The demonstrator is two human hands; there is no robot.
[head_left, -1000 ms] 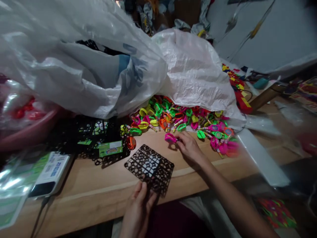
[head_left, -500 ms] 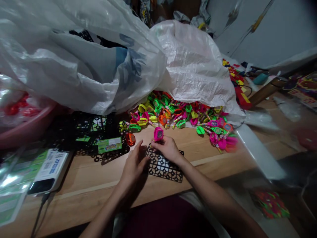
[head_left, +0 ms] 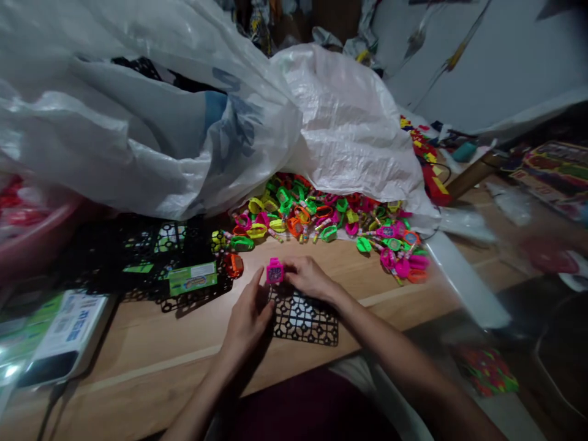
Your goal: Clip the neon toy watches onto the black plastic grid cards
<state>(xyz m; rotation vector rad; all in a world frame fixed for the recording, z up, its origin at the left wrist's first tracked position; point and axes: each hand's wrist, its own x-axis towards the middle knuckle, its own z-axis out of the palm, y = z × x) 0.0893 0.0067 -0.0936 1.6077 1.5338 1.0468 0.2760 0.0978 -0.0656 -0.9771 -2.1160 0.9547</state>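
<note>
A bright pink toy watch [head_left: 275, 271] with a dark patterned face is held upright between my two hands. My right hand [head_left: 309, 277] pinches it from the right side. My left hand [head_left: 248, 312] is beside it on the left, fingers stretched out and thumb apart, the index fingertip close to the watch. Whether that fingertip touches the watch I cannot tell. Below the watch, a black plastic lattice panel [head_left: 305, 318] lies on the table between my hands, with its upper edge partly hidden by my right hand.
Behind my hands, several colourful toy watches [head_left: 301, 214] spill from a white woven sack [head_left: 344, 122]. More black lattice panels with a green card [head_left: 193, 278] lie to the left, near a white box [head_left: 68, 324] with a cable and a pink basin [head_left: 41, 233]. An orange toy watch [head_left: 234, 265] sits near my left hand.
My right hand has moved the pink watch left and down toward my left hand, and its face shows more squarely. The camera view has shifted slightly.
</note>
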